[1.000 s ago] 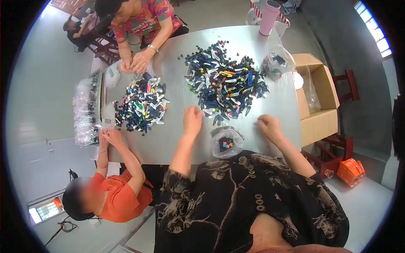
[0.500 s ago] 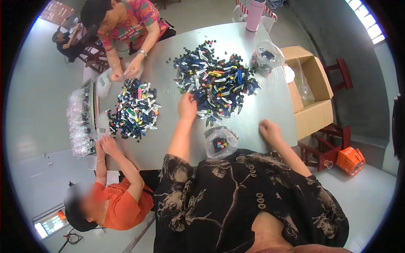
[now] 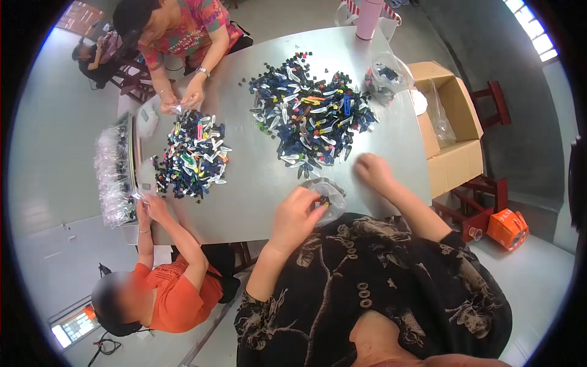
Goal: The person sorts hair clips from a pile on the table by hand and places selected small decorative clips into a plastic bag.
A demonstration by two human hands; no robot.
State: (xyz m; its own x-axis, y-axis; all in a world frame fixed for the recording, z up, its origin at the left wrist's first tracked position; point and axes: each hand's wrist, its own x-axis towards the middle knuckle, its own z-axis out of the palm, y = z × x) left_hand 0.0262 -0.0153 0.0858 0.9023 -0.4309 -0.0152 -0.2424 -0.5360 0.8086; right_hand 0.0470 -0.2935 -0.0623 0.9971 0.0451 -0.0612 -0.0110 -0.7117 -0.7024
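The left hand (image 3: 296, 213) is reaching over the clear plastic bag (image 3: 335, 210) of small dark and coloured pieces at lower centre, its fingers curving inward and partly closed at the bag's opening, though whether they are gripping anything cannot be told. The right hand (image 3: 374, 174) is resting near the tabletop's (image 3: 257, 211) right edge with loosely curled fingers, their grip hidden, while the large pile of snap hair clips (image 3: 313, 116) is spreading across upper centre, just above the bag.
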